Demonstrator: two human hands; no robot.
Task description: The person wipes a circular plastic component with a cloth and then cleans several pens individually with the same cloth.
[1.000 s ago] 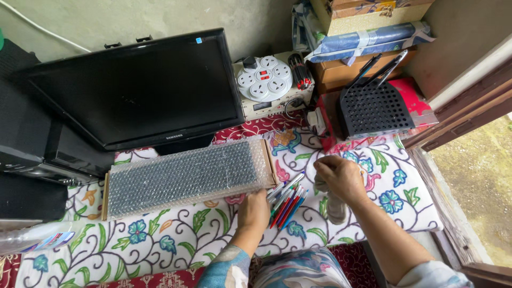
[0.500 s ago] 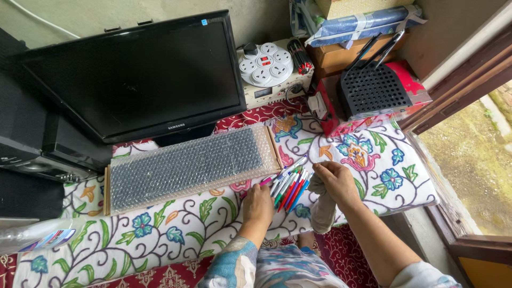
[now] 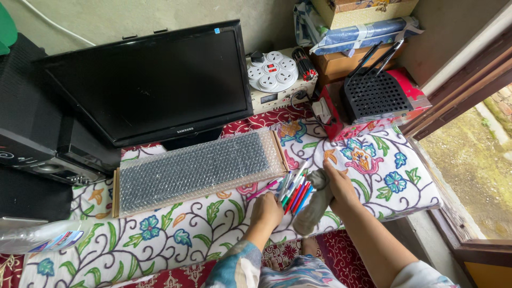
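Since half a second ago the left hand has stayed curled beside the loose bundle of coloured plastic pens, while the right hand keeps its hold on the soft grey cloth pouch, and the view has tipped only a little.

The left hand rests on the embroidered white cloth with red, blue and green flowers, its fingers folded under at the knuckles; whether it actually pinches a pen cannot be told. The pens lie fanned on the cloth, just at the hand's one o'clock, with red, blue, green and pink barrels and a pink one sticking out toward nine o'clock. The right hand is closed loosely round the upper end of the limp grey pouch, which droops toward six o'clock over the table edge, touching the pens' right side.

At eleven o'clock from the hands lies a long flat keyboard wrapped in dimpled clear bubble film in a shallow cardboard tray. Behind it stands a glossy black flat monitor. At one o'clock sit a round white plastic socket block and a black perforated box with antennas.
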